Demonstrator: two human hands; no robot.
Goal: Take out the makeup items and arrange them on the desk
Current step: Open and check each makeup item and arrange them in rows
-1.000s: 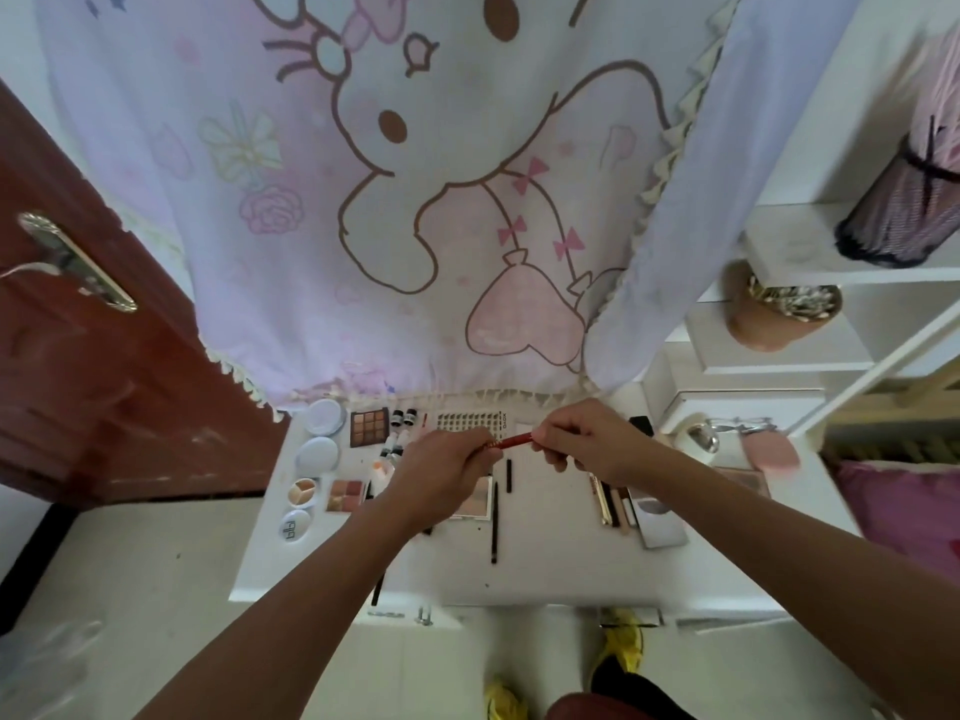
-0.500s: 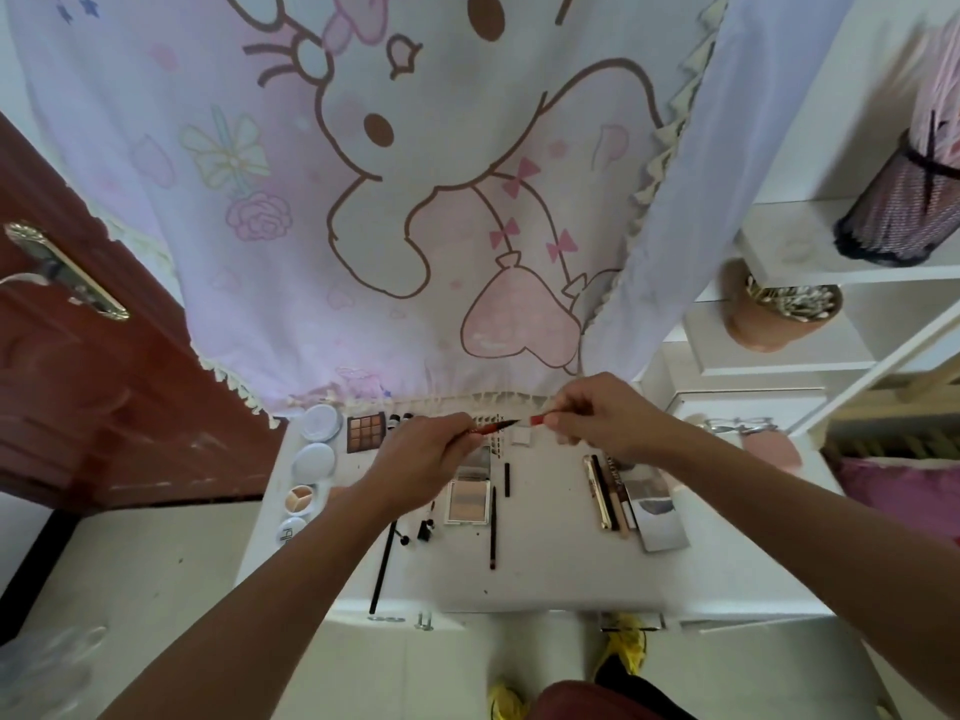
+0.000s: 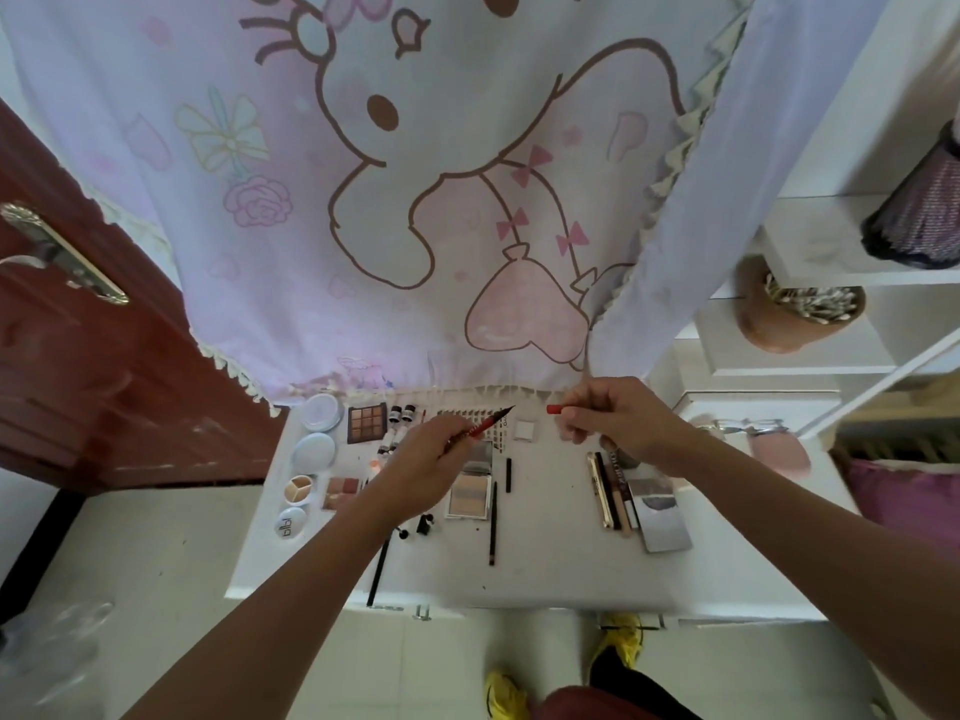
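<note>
Head view, looking down: the left hand, just left of centre frame, grips a red liner pen in curled fingers, its dark tip pointing up and to the right. The right hand, right of centre, pinches the small red cap at its fingertips — cap and tip are apart, a clear gap between them. Both are held over the far part of the white desk, near its back edge.

Below the left hand lies an open beige powder palette, with a long black pencil just to its right. Under the right wrist, gold and brown tubes lie side by side, a grey case beside them. Along the desk's left edge runs a column of round compacts; next to them are a nine-pan eyeshadow palette and some small bottles.

A pink cartoon curtain fills the upper frame, its fringe reaching the desk's back edge. A brown door stands at the left, and white shelves at the right — a terracotta pot on one.
</note>
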